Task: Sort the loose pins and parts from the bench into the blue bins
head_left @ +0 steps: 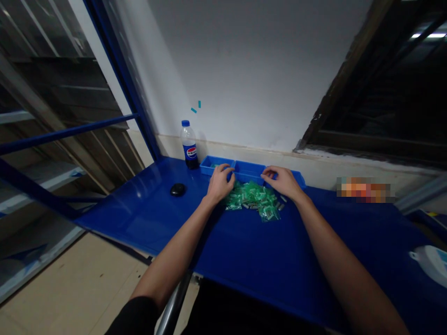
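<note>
A pile of green-tinted clear plastic packets (256, 195) and small grey metal-looking pieces lies on the blue table, in front of a blue compartment tray (249, 177). My left hand (220, 182) is over the left side of the pile, at the tray's front edge. Its fingers are curved, with a gap between thumb and forefinger and nothing seen in it. On the other side, my right hand (282, 180) is at the tray's right part, thumb and fingertips drawn together. Whatever those fingertips may hold is too small to make out.
A cola bottle (189, 146) with a blue cap stands left of the tray. A black rounded object (178, 189) lies on the blue table (240, 260). A white object (431, 263) sits at the right edge. The wall (237, 83) rises behind; a blue frame (115, 60) stands left.
</note>
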The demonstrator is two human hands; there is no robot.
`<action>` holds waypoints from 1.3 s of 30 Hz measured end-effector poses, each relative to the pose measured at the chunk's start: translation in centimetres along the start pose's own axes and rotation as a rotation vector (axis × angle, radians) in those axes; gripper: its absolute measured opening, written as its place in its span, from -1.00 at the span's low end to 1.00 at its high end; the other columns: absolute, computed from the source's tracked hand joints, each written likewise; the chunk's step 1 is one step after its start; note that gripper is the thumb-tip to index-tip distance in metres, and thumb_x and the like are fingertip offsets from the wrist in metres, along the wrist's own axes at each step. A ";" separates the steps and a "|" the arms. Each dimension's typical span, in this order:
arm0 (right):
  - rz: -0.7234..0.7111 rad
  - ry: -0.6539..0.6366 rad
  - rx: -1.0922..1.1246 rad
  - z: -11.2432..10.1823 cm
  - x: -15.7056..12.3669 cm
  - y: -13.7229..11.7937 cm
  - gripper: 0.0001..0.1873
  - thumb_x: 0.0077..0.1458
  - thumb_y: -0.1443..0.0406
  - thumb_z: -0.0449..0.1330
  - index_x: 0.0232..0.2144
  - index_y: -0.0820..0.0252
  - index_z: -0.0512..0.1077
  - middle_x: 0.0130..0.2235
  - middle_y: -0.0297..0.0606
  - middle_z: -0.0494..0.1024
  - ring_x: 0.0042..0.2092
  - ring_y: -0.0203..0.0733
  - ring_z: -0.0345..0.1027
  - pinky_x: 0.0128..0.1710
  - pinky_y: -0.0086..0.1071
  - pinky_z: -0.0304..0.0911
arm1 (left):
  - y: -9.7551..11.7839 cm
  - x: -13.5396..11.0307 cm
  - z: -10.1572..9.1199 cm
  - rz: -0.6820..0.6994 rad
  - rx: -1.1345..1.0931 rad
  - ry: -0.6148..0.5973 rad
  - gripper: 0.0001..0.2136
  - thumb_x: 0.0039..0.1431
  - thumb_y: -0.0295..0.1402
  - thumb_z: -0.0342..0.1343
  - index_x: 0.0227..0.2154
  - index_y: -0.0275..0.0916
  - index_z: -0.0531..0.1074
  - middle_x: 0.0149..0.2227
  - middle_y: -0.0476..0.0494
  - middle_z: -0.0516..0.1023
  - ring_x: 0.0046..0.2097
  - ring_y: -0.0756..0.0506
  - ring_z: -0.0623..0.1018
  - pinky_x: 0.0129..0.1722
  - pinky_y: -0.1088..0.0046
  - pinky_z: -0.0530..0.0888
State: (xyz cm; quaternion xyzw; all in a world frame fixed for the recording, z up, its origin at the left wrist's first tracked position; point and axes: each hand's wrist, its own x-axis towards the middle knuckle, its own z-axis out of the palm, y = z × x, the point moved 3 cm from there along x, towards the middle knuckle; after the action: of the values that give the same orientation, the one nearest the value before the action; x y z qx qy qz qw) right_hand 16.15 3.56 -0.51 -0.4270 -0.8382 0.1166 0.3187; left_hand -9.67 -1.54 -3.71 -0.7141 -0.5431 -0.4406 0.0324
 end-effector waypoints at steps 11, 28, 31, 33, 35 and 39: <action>0.085 -0.591 -0.184 -2.0 -1.5 -1.3 -0.26 -0.32 -0.07 0.56 -0.10 0.11 0.52 -0.34 -0.31 0.56 -0.36 -0.12 0.42 -0.41 -0.34 0.17 | 4.7 -2.1 1.3 0.274 -0.133 -0.181 -0.77 0.40 -0.38 0.05 -0.03 -0.23 0.59 -0.06 -0.24 0.60 0.04 -0.21 0.53 0.10 0.15 0.51; 0.332 -0.770 -0.508 -0.5 -2.2 -4.7 -0.52 -0.23 0.02 0.58 -0.36 0.23 0.63 -0.24 0.03 0.69 -0.14 0.22 0.62 -0.24 -0.17 0.43 | 6.4 -2.7 1.6 0.364 -0.130 -0.236 -0.76 0.41 -0.37 0.05 -0.03 -0.27 0.58 -0.02 -0.29 0.58 0.04 -0.24 0.49 0.09 0.11 0.51; 0.366 -0.777 -0.486 -0.4 -2.2 -3.8 -0.54 -0.25 0.06 0.59 -0.36 0.23 0.63 -0.27 -0.01 0.69 -0.21 0.17 0.61 -0.30 -0.20 0.41 | 6.4 -2.8 1.7 0.367 -0.127 -0.252 -0.76 0.41 -0.37 0.05 -0.03 -0.27 0.59 -0.02 -0.29 0.59 0.03 -0.24 0.49 0.08 0.11 0.51; 0.351 -0.790 -0.471 -0.3 -2.2 -3.3 -0.57 -0.24 0.08 0.59 -0.39 0.22 0.62 -0.30 -0.05 0.69 -0.24 0.13 0.60 -0.34 -0.24 0.37 | 6.5 -2.8 1.7 0.375 -0.126 -0.258 -0.76 0.42 -0.37 0.05 -0.04 -0.27 0.59 -0.02 -0.29 0.59 0.03 -0.24 0.49 0.09 0.11 0.50; 0.325 -0.808 -0.438 -0.1 -2.2 -2.8 -0.65 -0.18 0.11 0.56 -0.42 0.22 0.62 -0.34 -0.09 0.68 -0.26 0.08 0.59 -0.37 -0.27 0.33 | 6.6 -2.9 1.7 0.377 -0.125 -0.257 -0.76 0.42 -0.37 0.04 -0.03 -0.27 0.59 -0.02 -0.29 0.59 0.04 -0.24 0.49 0.09 0.11 0.50; 0.333 -0.818 -0.372 0.0 -2.3 -2.5 -0.72 -0.10 0.14 0.52 -0.44 0.21 0.62 -0.39 -0.17 0.66 -0.34 -0.03 0.55 -0.41 -0.31 0.27 | 6.6 -2.9 1.6 0.366 -0.114 -0.259 -0.74 0.42 -0.36 0.04 0.01 -0.27 0.57 -0.01 -0.29 0.59 0.04 -0.24 0.48 0.09 0.09 0.50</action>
State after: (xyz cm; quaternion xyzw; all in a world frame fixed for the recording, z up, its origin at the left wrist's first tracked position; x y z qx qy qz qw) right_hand 15.59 0.25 -0.32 -0.5241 -0.8218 0.1727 -0.1419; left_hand -3.47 -5.52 -3.77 -0.8519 -0.3784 -0.3621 0.0015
